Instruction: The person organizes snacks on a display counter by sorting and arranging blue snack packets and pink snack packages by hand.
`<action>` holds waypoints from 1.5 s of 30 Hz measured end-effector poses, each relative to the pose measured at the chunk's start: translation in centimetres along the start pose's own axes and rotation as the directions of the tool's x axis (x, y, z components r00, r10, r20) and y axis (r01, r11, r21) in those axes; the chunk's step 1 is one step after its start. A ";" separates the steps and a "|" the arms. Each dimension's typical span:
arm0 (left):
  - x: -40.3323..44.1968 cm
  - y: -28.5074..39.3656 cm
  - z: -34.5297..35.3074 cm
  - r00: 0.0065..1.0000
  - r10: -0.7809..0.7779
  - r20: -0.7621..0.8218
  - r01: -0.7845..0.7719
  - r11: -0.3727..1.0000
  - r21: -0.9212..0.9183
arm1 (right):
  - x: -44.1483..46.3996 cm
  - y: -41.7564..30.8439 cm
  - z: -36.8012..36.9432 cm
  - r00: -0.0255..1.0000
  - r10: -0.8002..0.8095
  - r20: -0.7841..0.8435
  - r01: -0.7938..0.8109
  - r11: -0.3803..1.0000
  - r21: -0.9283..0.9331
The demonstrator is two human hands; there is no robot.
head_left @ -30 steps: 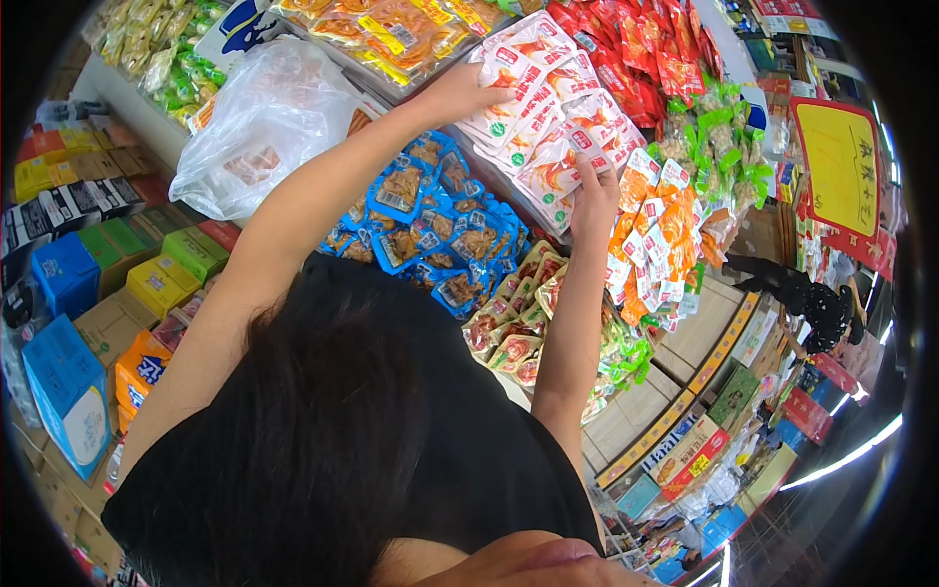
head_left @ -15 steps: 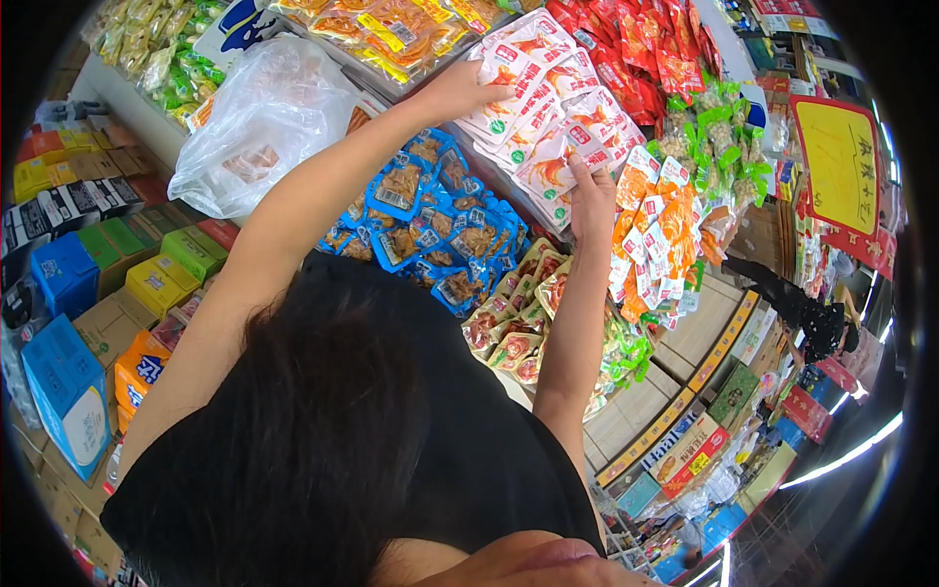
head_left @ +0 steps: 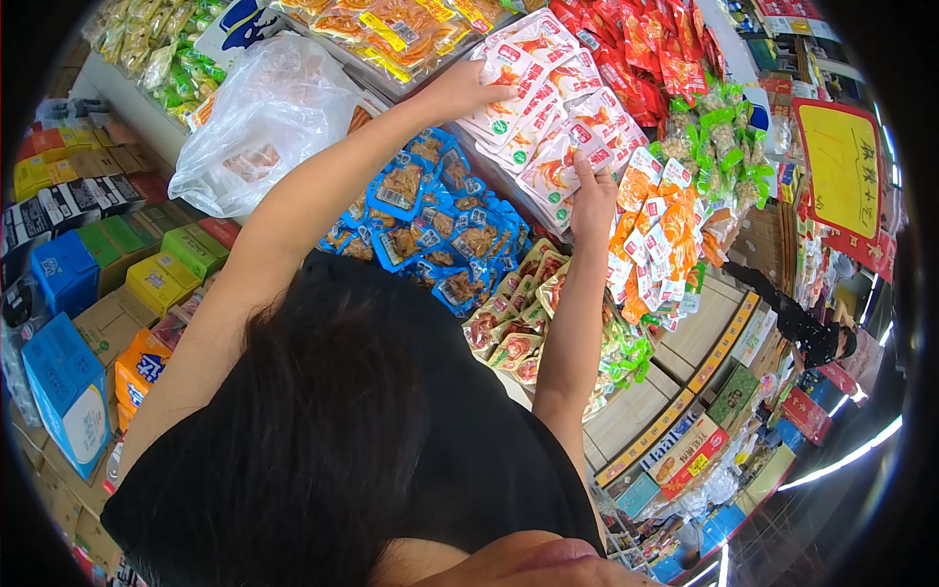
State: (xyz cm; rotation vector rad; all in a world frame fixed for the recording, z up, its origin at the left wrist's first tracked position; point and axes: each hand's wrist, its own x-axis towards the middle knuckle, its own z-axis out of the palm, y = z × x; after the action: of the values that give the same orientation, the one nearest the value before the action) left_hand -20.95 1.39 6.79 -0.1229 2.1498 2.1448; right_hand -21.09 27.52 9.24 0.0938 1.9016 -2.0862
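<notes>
I had a single view, through a very wide lens worn on the person's head, facing forward and down, its edges bent round. The white packets lay near, above the middle of my view. Below the white packets, the dark hair and black shirt were closest to the lens and filled much of the picture. My view stretched to stacked boxes at the packets' lower left, and to the floor and a distant ceiling light at their lower right.
</notes>
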 end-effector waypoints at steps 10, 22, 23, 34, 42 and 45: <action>0.4 -0.7 0.0 1.000 -0.003 0.000 0.003 1.000 0.019 | -0.3 0.5 0.2 0.995 -0.091 -0.030 0.087 0.990 -0.108; 0.7 -1.3 0.0 1.000 -0.008 0.005 0.008 1.000 0.020 | -0.1 0.8 0.5 0.976 -0.201 -0.084 0.175 0.951 -0.254; 0.7 -1.3 0.0 1.000 -0.010 0.005 0.010 1.000 0.020 | -0.1 0.9 0.5 0.975 -0.205 -0.081 0.181 0.954 -0.240; 0.4 -1.1 0.1 0.999 0.005 -0.032 -0.005 1.000 0.005 | -0.1 1.1 0.5 0.977 -0.203 -0.070 0.182 0.956 -0.229; 0.5 -1.0 -0.1 1.000 0.022 0.001 -0.022 1.000 -0.018 | -0.4 1.3 0.9 0.962 -0.259 -0.081 0.230 0.935 -0.269; 0.7 -1.1 -0.2 1.000 -0.026 0.012 0.026 0.999 0.044 | -0.4 1.5 1.0 0.951 -0.297 -0.082 0.266 0.926 -0.266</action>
State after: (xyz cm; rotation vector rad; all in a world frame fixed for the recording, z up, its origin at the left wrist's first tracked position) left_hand -21.45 1.19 5.59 -0.1332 2.1750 2.0774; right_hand -20.13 26.52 8.00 -0.1225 2.3612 -2.0269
